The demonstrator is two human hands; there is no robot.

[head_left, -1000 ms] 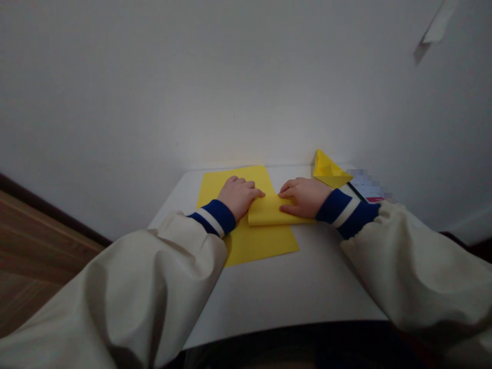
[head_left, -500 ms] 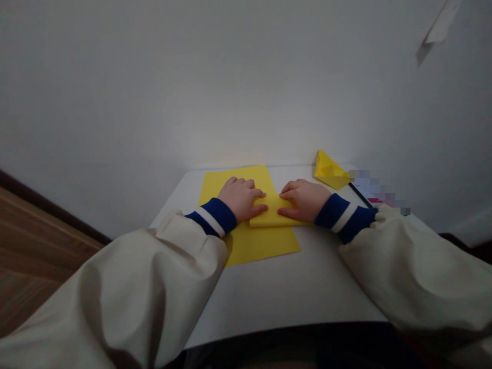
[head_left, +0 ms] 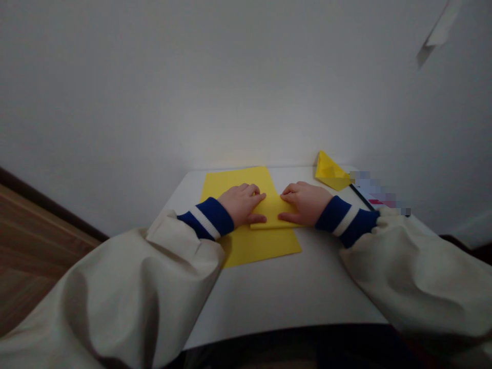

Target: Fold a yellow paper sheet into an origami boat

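A folded piece of yellow paper (head_left: 273, 209) lies across a larger flat yellow sheet (head_left: 265, 247), its folded edge toward me. My left hand (head_left: 242, 204) rests on the left part of the folded paper, thumb by the near fold and index finger farther up, spread apart. On the right part, my right hand (head_left: 302, 202) presses down the same way, its thumb along the fold and its fingertips above. Both hands are open against the paper, and the paper's outer ends are partly hidden under them.
At the back right of the white table (head_left: 295, 292) stands a folded yellow paper shape (head_left: 331, 173). Beside it lies a partly blurred flat item with a dark edge (head_left: 363, 197). A wall (head_left: 246, 87) borders the table's far side; wooden furniture (head_left: 42, 251) is at left.
My left thumb has shifted slightly toward me, onto the near fold, opening a wider gap from the index finger. My right thumb also sits a little nearer the fold.
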